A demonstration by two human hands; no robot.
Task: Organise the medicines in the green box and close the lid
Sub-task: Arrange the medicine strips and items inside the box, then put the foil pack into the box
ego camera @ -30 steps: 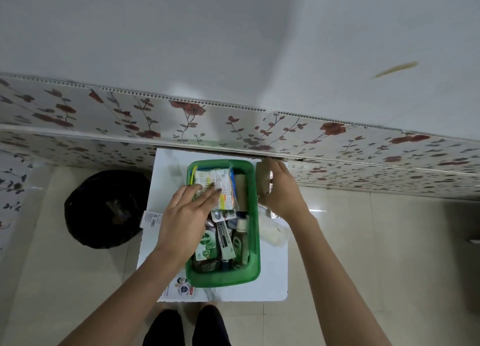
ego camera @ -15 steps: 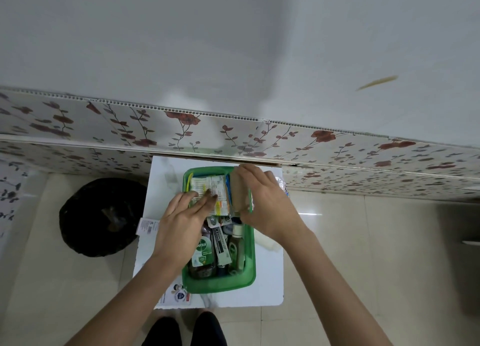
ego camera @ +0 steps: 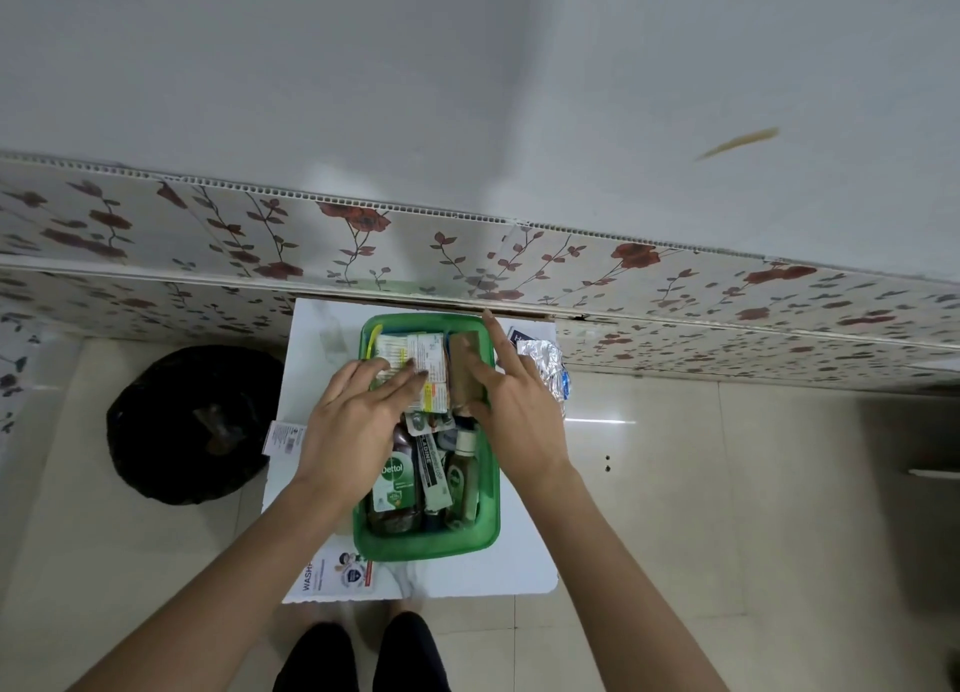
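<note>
Lying on the floor at the far left, a black bag [ego camera: 195, 424] is being left well apart from the work. A white tabletop [ego camera: 524, 556] is being occupied by the green box [ego camera: 491, 494], which is sitting near its middle, lid off. Flat medicine packets [ego camera: 415, 359] at the box's far end are being pressed down by the left hand [ego camera: 358, 426], fingers spread and flat. A Dettol bottle [ego camera: 396, 483] and tubes are being kept at the near end. A brown packet [ego camera: 465, 361] is being pushed into the box's far right corner by the right hand [ego camera: 514, 405], fingers extended, gripping nothing. A foil strip [ego camera: 543, 366] is lying just right of the box.
</note>
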